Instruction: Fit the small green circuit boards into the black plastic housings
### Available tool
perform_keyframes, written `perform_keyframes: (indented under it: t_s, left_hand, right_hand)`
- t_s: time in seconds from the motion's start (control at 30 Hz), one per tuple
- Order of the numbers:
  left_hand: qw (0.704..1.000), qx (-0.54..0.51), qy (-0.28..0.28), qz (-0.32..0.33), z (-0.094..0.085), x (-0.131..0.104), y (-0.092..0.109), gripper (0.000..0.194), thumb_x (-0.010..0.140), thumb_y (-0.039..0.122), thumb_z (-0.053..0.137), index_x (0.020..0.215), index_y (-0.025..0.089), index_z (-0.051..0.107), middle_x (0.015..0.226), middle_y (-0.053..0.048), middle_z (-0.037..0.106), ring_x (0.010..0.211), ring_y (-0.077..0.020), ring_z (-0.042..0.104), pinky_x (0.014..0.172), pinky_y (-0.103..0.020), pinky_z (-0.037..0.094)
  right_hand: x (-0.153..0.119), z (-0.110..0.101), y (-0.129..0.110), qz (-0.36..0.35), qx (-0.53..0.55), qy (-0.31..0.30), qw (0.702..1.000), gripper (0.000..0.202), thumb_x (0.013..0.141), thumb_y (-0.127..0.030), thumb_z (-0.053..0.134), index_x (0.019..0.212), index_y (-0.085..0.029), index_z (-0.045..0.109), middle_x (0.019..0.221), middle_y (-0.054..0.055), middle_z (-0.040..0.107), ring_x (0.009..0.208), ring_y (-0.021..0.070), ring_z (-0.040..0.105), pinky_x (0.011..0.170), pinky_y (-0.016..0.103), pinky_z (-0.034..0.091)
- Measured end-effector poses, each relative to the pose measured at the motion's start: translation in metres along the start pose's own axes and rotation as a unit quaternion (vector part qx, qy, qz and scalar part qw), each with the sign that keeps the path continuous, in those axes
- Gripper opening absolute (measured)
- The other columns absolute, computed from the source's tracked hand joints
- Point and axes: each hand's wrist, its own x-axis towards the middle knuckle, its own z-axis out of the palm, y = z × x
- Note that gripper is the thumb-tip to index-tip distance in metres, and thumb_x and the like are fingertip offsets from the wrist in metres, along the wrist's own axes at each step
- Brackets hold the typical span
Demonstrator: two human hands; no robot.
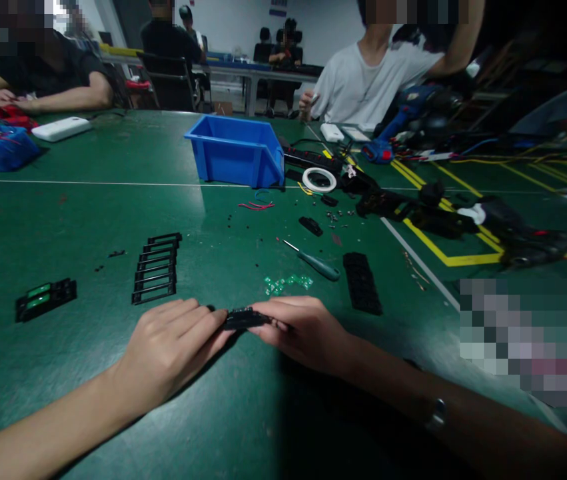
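Head view: I have a small black part (240,319) between both hands, low over the near side of the green bench (203,420); whether its underside touches the top, I can't tell. My left hand (166,343) is closed on its left end, and my right hand (308,333) pinches the right end, with only the middle showing. I judge it light and stiff, probably hard plastic, so a fingertip grip should do. The face looks smooth and might slide if pressed unevenly; any thin edges could snap under a twist. I'd take hold by the two ends, thumbs low, leaving the upper face free. The green chips (288,285) just beyond my fingers look tiny and light, easily scattered by a careless knuckle.
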Motion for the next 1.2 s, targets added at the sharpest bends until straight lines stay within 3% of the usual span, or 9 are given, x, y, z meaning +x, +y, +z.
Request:
perform_keyframes:
  t_s: [0.77, 1.0, 1.2]
  left_hand:
    - [1.000, 0.013, 0.013, 0.019, -0.001, -0.001, -0.001, 0.021, 0.091, 0.016, 0.071, 0.110, 0.010, 0.066, 0.075, -0.003, 0.064, 0.065, -0.0156, 0.051, 0.062, -0.031, 0.039]
    - [0.999, 0.013, 0.017, 0.025, -0.001, 0.001, 0.000, 0.016, 0.091, 0.014, 0.070, 0.106, 0.010, 0.067, 0.072, -0.002, 0.063, 0.063, -0.0156, 0.051, 0.060, -0.031, 0.039]
    - [1.000, 0.008, 0.017, 0.023, -0.001, -0.002, -0.002, 0.025, 0.091, 0.014, 0.070, 0.114, 0.009, 0.064, 0.077, -0.004, 0.066, 0.068, -0.0172, 0.056, 0.063, -0.032, 0.043]
  right_hand:
    - [-0.001, 0.003, 0.003, -0.020, 0.000, 0.036, 0.999, 0.013, 0.094, -0.020, 0.065, 0.082, -0.017, 0.067, 0.068, -0.002, 0.058, 0.060, 0.0096, 0.050, 0.056, 0.021, 0.035]
    - [0.000, -0.001, -0.001, -0.016, 0.001, 0.019, 1.000, 0.016, 0.094, -0.019, 0.064, 0.078, -0.016, 0.065, 0.067, -0.003, 0.055, 0.059, 0.0090, 0.048, 0.056, 0.022, 0.034]
    - [0.003, -0.008, -0.006, -0.010, 0.038, -0.014, 0.999, 0.022, 0.093, -0.034, 0.070, 0.081, -0.016, 0.065, 0.071, -0.003, 0.056, 0.063, 0.0097, 0.052, 0.059, 0.021, 0.038]
